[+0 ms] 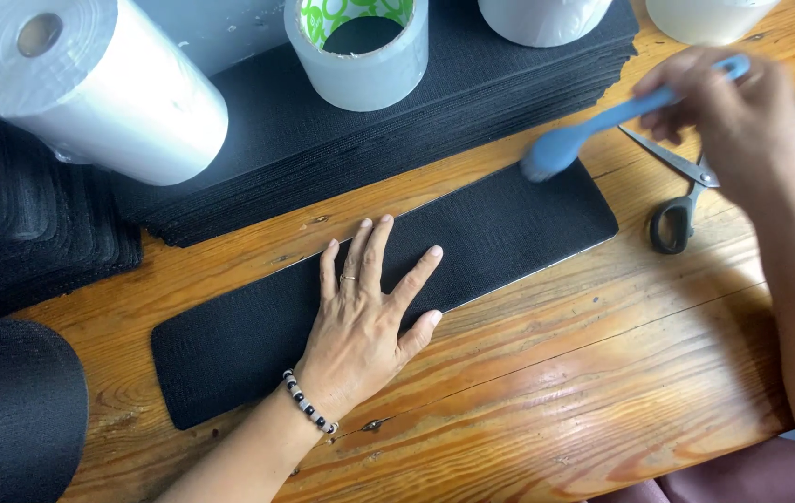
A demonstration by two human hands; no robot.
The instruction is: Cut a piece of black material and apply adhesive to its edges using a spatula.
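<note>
The wooden table (547, 373) carries everything. A stack of black mats (397, 121) lies behind the long black strip (258, 326), and this strip lies flat in the middle of the table, slanted. A white roll of film (99, 88) sits behind the strip on the left side, and a tape roll (360, 61) stands on the stack. The left hand (365, 321) presses flat on the strip with fingers spread open. The right hand (742, 112) grips the handle of a blue brush (593, 126), its head touching the strip's far right corner. Scissors (682, 191) lie just right of the strip.
</note>
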